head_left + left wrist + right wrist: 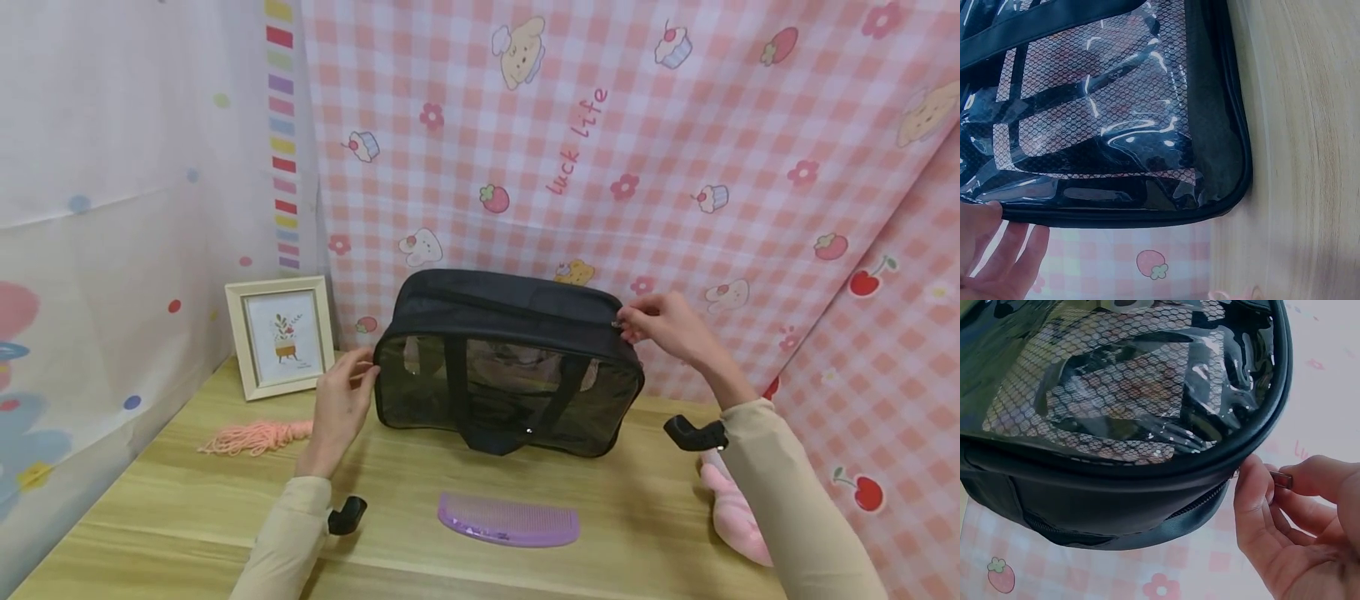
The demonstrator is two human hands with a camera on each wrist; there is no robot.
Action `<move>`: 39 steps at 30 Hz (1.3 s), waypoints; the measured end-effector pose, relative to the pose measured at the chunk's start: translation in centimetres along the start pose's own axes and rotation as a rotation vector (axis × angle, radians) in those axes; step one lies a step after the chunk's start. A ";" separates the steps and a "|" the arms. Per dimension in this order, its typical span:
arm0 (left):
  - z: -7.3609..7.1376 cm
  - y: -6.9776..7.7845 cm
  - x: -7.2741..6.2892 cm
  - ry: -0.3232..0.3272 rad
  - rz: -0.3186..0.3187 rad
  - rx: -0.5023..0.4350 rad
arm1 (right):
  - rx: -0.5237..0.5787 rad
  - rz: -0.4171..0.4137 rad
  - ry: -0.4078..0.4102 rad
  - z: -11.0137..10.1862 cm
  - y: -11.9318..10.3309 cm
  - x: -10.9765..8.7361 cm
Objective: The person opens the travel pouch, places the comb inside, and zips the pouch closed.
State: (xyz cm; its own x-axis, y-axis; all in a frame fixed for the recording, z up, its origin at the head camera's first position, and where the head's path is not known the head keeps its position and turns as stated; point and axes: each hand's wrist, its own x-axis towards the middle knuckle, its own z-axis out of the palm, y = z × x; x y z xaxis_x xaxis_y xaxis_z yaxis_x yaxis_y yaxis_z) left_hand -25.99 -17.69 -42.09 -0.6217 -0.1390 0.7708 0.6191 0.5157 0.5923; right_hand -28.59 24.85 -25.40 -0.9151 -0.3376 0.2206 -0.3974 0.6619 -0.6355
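Note:
A black bag (510, 392) with a clear front panel and a strap handle stands upright on the table; mesh shows through its clear side in both wrist views. My left hand (347, 408) holds the bag's left edge, the thumb (982, 215) at the black piping and the fingers around the side. At the top right corner, my right hand (663, 325) pinches the metal zipper pull (1280, 479) between thumb and finger. The zipper teeth (1200, 501) run along the bag's top beside that hand.
A purple comb (510, 521) lies in front of the bag. To the left are a bundle of pink cord (255, 437) and a framed picture (283, 337). A pink item (735, 517) lies at the right, partly behind the right sleeve. Patterned cloth (480, 167) hangs close behind.

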 end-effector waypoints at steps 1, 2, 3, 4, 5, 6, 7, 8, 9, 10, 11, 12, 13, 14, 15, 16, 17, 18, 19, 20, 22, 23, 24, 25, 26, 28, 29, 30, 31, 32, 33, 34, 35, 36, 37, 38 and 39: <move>0.0 0.0 0.0 0.000 0.003 -0.001 | -0.003 0.003 -0.004 0.0 -0.1 0.1; 0.0 0.0 0.0 -0.001 0.004 0.000 | 0.001 0.007 -0.009 -0.1 -0.2 0.3; 0.1 0.0 0.0 -0.001 0.003 0.000 | 0.008 0.014 -0.015 -0.1 -0.3 0.4; 0.1 0.0 0.0 -0.002 0.001 0.001 | 0.015 0.022 -0.020 -0.1 -0.3 0.5; 0.0 0.0 0.0 -0.003 -0.001 0.002 | 0.029 0.034 -0.026 -0.1 -0.4 0.7; 0.0 0.1 0.0 -0.004 -0.004 0.002 | 0.041 0.046 -0.033 -0.1 -0.5 0.9; 0.0 0.1 0.0 -0.005 -0.007 0.002 | 0.046 0.052 -0.041 0.0 -0.6 1.0; 0.0 0.1 0.0 -0.006 -0.011 0.003 | 0.051 0.056 -0.050 0.0 -0.8 1.2; 0.0 0.2 0.0 -0.006 -0.014 0.004 | 0.051 0.058 -0.059 0.0 -0.9 1.4; 0.0 0.2 -0.1 -0.008 -0.017 0.004 | 0.045 0.055 -0.067 0.1 -1.1 1.6; 0.0 0.2 -0.1 -0.010 -0.020 0.006 | 0.041 0.052 -0.076 0.2 -1.3 1.9; 0.1 0.2 -0.1 -0.010 -0.020 0.007 | 0.035 0.045 -0.084 0.3 -1.5 2.1; 0.1 0.2 -0.1 -0.010 -0.020 0.007 | 0.030 0.037 -0.091 0.3 -1.7 2.4; 0.1 0.1 -0.1 -0.011 -0.019 0.009 | 0.028 0.032 -0.097 0.4 -1.9 2.6; 0.1 0.1 -0.2 -0.012 -0.019 0.013 | 0.026 0.031 -0.102 0.5 -2.2 2.8; 0.1 0.1 -0.2 -0.011 -0.016 0.013 | 0.027 0.029 -0.108 0.5 -2.4 2.9; 0.1 0.1 -0.2 -0.009 -0.013 0.013 | 0.029 0.028 -0.113 0.6 -2.6 3.1; 0.0 0.1 -0.1 -0.008 -0.011 0.013 | 0.030 0.028 -0.118 0.7 -2.9 3.3; 0.0 0.1 -0.1 -0.007 -0.009 0.014 | 0.031 0.030 -0.123 0.7 -3.1 3.4; 0.0 0.1 -0.1 -0.006 -0.007 0.015 | 0.031 0.031 -0.128 0.8 -3.3 3.5; 0.0 0.1 -0.1 -0.004 -0.001 0.009 | 0.034 0.028 -0.138 0.9 -3.6 3.8; 0.0 0.1 0.0 -0.004 0.000 0.008 | 0.036 0.028 -0.141 0.9 -3.8 3.9; 0.0 0.1 0.0 -0.005 0.002 0.007 | 0.036 0.026 -0.146 0.9 -4.0 4.0; 0.0 0.0 0.0 -0.004 0.004 0.005 | 0.035 0.023 -0.149 1.0 -4.1 4.1; 0.0 0.0 0.1 -0.004 0.007 0.003 | 0.034 0.019 -0.152 1.1 -4.3 4.2; 0.0 0.0 0.1 -0.002 0.012 -0.003 | 0.034 0.019 -0.161 1.2 -4.8 4.4; 0.0 0.0 0.2 0.000 0.015 -0.005 | 0.034 0.019 -0.165 1.4 -5.0 4.5; 0.0 0.0 0.2 0.002 0.019 -0.006 | 0.033 0.020 -0.170 1.5 -5.2 4.7; 0.0 0.0 0.2 0.004 0.020 -0.008 | 0.036 0.023 -0.172 1.6 -5.4 4.8; 0.0 0.0 0.2 0.005 0.022 -0.009 | 0.041 0.024 -0.172 1.8 -5.6 4.9; 0.0 0.0 0.2 0.007 0.024 -0.009 | 0.046 0.020 -0.172 2.0 -5.8 5.1; 0.0 0.0 0.2 0.007 0.023 -0.007 | 0.048 0.019 -0.169 2.2 -5.9 5.2; 0.0 0.0 0.2 0.007 0.023 -0.005 | 0.053 0.016 -0.166 2.5 -6.1 5.4; 0.0 0.0 0.2 0.005 0.022 -0.005 | 0.058 0.013 -0.164 2.7 -6.2 5.6; 0.0 0.0 0.1 0.001 0.018 -0.003 | 0.067 0.009 -0.164 2.9 -6.4 5.7; 0.0 0.0 0.1 -0.002 0.016 -0.003 | 0.073 0.005 -0.165 3.1 -6.5 5.9; 0.0 0.0 0.0 -0.007 0.014 -0.003 | 0.079 0.005 -0.168 3.3 -6.6 6.0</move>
State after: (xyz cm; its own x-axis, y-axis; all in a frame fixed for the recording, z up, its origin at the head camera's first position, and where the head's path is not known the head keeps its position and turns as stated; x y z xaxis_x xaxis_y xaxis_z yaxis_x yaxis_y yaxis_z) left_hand -25.98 -17.64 -42.07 -0.6165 -0.1261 0.7772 0.6288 0.5152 0.5824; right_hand -31.23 16.28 -22.36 -0.8900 -0.4458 0.0954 -0.3807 0.6117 -0.6935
